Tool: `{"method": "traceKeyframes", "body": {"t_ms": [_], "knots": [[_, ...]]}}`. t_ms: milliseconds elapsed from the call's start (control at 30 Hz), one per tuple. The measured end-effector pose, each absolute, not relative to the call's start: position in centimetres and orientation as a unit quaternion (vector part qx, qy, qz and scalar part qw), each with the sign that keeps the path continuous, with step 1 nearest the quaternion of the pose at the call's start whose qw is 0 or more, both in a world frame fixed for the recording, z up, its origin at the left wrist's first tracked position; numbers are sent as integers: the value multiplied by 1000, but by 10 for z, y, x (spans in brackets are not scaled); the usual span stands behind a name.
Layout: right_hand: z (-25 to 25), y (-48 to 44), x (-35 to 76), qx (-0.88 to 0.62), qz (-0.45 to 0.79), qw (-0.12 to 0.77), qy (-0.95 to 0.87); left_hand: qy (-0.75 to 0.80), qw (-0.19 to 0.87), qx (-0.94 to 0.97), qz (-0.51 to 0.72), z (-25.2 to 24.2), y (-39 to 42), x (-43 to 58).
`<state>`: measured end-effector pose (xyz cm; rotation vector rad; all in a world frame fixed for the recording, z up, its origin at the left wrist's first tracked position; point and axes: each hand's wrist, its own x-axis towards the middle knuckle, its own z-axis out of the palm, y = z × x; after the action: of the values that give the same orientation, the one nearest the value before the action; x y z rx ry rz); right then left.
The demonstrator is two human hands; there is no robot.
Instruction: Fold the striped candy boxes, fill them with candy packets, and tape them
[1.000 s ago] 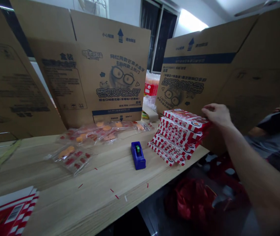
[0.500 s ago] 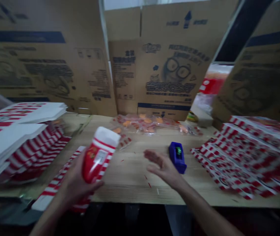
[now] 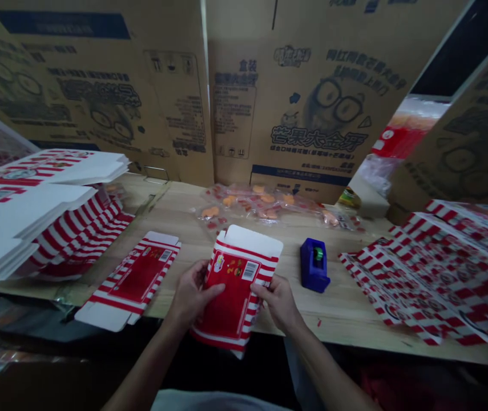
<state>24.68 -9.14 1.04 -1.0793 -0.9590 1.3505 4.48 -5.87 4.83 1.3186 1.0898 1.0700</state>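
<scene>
A red-and-white striped carton (image 3: pixel 230 291) with a white flap at its top is held between both hands near the table's front edge. My left hand (image 3: pixel 194 291) grips its left side, thumb on the red face. On its right side my right hand (image 3: pixel 275 299) is closed, thumb on the front near the edge. A similar flat carton (image 3: pixel 141 274) lies on the table to the left. Right of my right hand stands a blue tape dispenser (image 3: pixel 313 268) with green tape.
Stacked flat cartons (image 3: pixel 55 200) fill the left. More striped cartons (image 3: pixel 432 274) are piled at the right. Clear packets with orange pieces (image 3: pixel 265 202) lie at the back of the wooden table (image 3: pixel 170 205), before tall cardboard boxes (image 3: pixel 312 114).
The carton in my left hand has moved right, to the middle, with its red face now towards me. My right hand, open before, has closed on its right side. The view has shifted.
</scene>
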Motion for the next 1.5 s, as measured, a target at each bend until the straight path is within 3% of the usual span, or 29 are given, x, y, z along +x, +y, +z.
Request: {"method": "traceKeyframes", "body": {"t_ms": [100,233,433,633,867,1067,1267,1400,1500], "knots": [[2,-90,255,-461,566,558,-394,447,622,451,459,46,-56,47],[9,-80,264,-453,567,574,-379,444,613,442,481,41,-56,41],[22,-61,273,-437,546,619,-358,414,679,470,384,16,-79,33],[9,-72,270,-453,602,566,-335,390,674,486,397,10,-86,29],[-16,-129,258,-426,720,416,-357,370,672,414,490,4,-76,34],[-41,-133,264,-504,527,523,-441,388,674,439,450,-20,-80,31],[-48,-122,267,-534,408,485,-559,440,653,488,377,-28,-77,25],[-46,-125,265,-523,369,491,-591,465,567,543,409,-32,-81,29],[-45,-126,264,-522,397,501,-565,469,560,512,451,-33,-81,35]]}}
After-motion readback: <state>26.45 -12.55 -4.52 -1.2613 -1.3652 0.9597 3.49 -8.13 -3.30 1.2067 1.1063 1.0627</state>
